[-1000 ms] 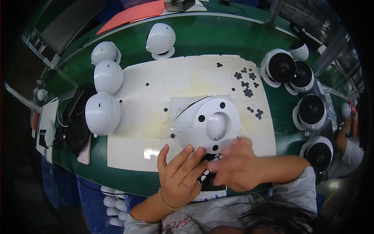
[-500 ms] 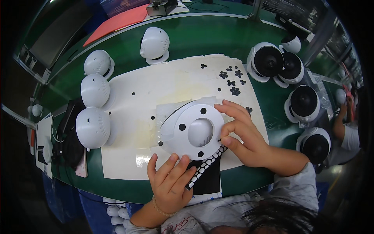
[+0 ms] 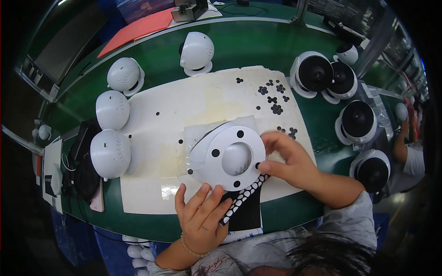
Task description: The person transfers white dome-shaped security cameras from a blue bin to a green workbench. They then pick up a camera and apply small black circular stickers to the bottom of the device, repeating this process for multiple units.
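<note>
Right grip now curled, white base at its thumb

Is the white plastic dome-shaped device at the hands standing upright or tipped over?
Tipped over: the device lies with its flat white ring-shaped base and round black dots facing up toward the camera.

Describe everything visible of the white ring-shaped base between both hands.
The smooth white ring-shaped base, plastic by its look, faces up above a translucent sheet, surrounding a round central opening. Four black round dots sit around that opening. The left hand touches its lower-left edge; the thumb of the right hand is at the rightmost dot.
</note>
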Motion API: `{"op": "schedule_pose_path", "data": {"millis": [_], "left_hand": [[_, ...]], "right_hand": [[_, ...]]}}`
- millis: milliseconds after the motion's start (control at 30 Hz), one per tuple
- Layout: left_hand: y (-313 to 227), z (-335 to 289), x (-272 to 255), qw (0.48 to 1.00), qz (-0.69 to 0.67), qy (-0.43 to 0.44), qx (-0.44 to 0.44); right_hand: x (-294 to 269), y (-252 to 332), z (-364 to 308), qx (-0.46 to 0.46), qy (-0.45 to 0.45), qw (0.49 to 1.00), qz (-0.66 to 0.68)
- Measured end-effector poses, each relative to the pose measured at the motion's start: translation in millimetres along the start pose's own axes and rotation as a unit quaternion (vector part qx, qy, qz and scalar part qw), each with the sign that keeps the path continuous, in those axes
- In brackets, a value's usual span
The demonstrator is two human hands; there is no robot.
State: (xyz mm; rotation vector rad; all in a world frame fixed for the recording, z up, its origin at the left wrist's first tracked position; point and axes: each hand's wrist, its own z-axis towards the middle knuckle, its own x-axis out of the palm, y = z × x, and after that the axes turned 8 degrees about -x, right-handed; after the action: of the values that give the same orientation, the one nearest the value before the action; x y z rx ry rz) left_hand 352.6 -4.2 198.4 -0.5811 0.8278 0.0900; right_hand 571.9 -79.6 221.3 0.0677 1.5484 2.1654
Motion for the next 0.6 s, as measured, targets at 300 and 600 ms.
{"op": "schedule_pose_path", "data": {"millis": [300, 600], "left_hand": [[14.5, 1.7, -5.2, 0.992, -0.123, -0.014, 0.031], [13.8, 0.5, -10.1, 0.972, -0.225, 0.061, -0.024]], "right_hand": [[-42.9, -35.0, 119.6, -0.008, -0.082, 0.993, -0.079], [-49.8, -142.4, 192.8, -0.009, 0.075, 0.707, -0.703]]}}
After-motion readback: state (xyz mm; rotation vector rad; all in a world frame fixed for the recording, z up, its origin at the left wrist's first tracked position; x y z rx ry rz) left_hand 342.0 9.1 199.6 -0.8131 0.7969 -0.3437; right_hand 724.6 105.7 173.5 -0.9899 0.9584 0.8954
